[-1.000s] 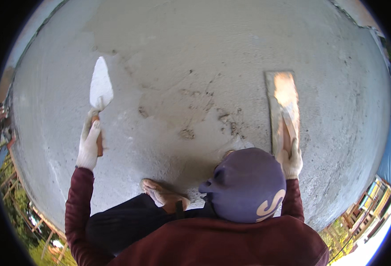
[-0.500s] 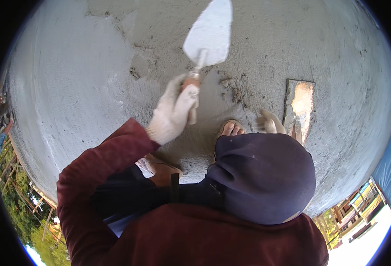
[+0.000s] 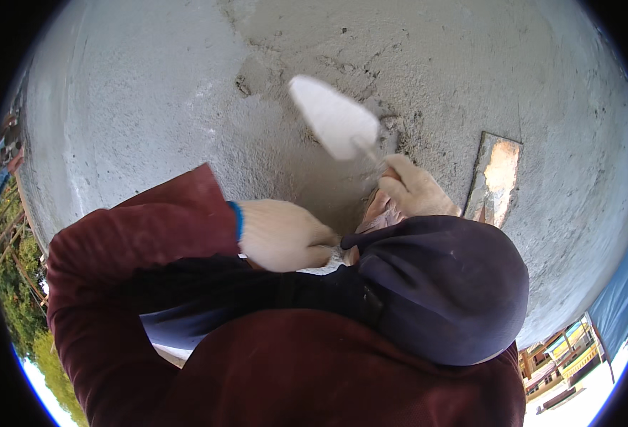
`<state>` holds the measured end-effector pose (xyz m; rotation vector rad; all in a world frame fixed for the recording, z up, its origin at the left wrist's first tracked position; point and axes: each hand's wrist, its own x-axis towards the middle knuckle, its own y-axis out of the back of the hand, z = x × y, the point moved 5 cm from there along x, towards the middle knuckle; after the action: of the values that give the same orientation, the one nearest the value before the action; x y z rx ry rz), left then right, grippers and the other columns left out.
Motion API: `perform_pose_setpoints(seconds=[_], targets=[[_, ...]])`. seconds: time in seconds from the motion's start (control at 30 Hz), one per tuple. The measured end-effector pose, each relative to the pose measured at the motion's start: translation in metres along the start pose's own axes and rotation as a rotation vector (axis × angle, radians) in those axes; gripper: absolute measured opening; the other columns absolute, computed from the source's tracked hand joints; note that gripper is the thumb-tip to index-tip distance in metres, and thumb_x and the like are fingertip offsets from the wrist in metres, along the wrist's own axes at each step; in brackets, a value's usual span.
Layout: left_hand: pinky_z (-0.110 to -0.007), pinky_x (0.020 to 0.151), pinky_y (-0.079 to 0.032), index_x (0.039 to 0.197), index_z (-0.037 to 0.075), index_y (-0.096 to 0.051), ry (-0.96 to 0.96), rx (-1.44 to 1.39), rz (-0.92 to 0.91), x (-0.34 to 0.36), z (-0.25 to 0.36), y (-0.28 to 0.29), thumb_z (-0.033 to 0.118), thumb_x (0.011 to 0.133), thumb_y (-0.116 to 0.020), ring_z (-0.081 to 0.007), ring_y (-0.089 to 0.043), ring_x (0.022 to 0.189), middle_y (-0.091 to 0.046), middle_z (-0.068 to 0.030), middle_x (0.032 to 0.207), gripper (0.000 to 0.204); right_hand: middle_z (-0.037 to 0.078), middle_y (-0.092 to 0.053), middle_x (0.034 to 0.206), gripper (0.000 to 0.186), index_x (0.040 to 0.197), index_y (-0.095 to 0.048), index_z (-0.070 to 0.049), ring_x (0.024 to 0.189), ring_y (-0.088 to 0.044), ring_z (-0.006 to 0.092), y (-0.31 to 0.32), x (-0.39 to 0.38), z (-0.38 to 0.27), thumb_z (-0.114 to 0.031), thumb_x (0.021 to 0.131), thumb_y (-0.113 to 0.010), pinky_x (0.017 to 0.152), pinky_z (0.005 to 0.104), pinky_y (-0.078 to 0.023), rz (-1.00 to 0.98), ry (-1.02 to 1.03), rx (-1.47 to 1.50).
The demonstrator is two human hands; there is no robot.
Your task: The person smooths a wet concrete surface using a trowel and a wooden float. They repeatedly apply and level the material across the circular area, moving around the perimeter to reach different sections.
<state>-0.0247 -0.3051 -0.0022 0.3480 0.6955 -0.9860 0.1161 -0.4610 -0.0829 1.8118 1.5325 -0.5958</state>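
My right hand (image 3: 413,191), in a cream glove, grips a pointed trowel (image 3: 334,117) by its handle, the pale blade raised over grey cement. My left hand (image 3: 285,235), gloved with a blue cuff, is low by my bent legs, its fingers curled; what they hold, if anything, is hidden. A long rectangular float (image 3: 500,167) lies on the cement to the right of my right hand. Part of a foot (image 3: 381,210) shows beside that hand.
The grey cement surface (image 3: 143,107) has rough, damp patches in the middle. My dark-clad knee (image 3: 442,292) bulges at lower right. A blue tarp (image 3: 613,292), timber structures (image 3: 570,356) and greenery (image 3: 18,285) lie beyond the edges.
The trowel passed from my left hand to my right. My right hand let go of the float, which stays on the cement. My left hand moved down toward my legs.
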Motion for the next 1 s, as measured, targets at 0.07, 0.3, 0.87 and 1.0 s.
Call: perform_pose_setpoints(seconds=[0.07, 0.3, 0.87, 1.0], targets=[[-0.056, 0.085, -0.053, 0.101, 0.0, -0.069, 0.052, 0.078, 0.126, -0.04, -0.004, -0.002, 0.03, 0.097, -0.052, -0.0447, -0.069, 0.09, -0.071, -0.025, 0.092, 0.035, 0.02, -0.07, 0.105, 0.033, 0.124, -0.056, -0.005, 0.102, -0.069, 0.0372, -0.027, 0.01, 0.001, -0.027, 0.1, -0.06, 0.09, 0.0472, -0.051, -0.256, 0.074, -0.161], [-0.05, 0.079, -0.053, 0.119, 0.005, -0.069, -0.1, 0.21, 0.292, -0.098, 0.043, 0.006, 0.026, 0.092, -0.065, -0.0381, -0.068, 0.09, -0.07, -0.0158, 0.1, 0.034, 0.024, -0.069, 0.1, 0.03, 0.115, -0.058, -0.005, 0.1, -0.067, 0.0451, -0.064, 0.028, 0.035, -0.03, 0.1, -0.058, 0.086, 0.0523, -0.05, -0.166, 0.078, -0.184], [-0.045, 0.081, -0.055, 0.119, 0.0, -0.069, 0.051, 0.206, 0.562, -0.127, 0.038, 0.031, 0.023, 0.096, -0.063, -0.0375, -0.07, 0.096, -0.073, -0.0178, 0.106, 0.033, 0.006, -0.063, 0.083, 0.062, 0.137, -0.053, 0.003, 0.06, -0.06, 0.0133, 0.225, 0.053, 0.058, -0.052, 0.106, -0.05, 0.05, 0.0327, -0.055, 0.348, -0.156, 0.245], [-0.047, 0.085, -0.054, 0.119, 0.0, -0.069, 0.095, 0.22, 0.531, -0.125, 0.033, 0.037, 0.022, 0.096, -0.062, -0.0376, -0.069, 0.098, -0.073, -0.0185, 0.106, 0.032, 0.007, -0.062, 0.087, 0.06, 0.134, -0.056, 0.0, 0.064, -0.061, 0.014, 0.244, 0.069, 0.073, -0.053, 0.105, -0.053, 0.049, 0.0314, -0.054, 0.279, -0.112, 0.432]])
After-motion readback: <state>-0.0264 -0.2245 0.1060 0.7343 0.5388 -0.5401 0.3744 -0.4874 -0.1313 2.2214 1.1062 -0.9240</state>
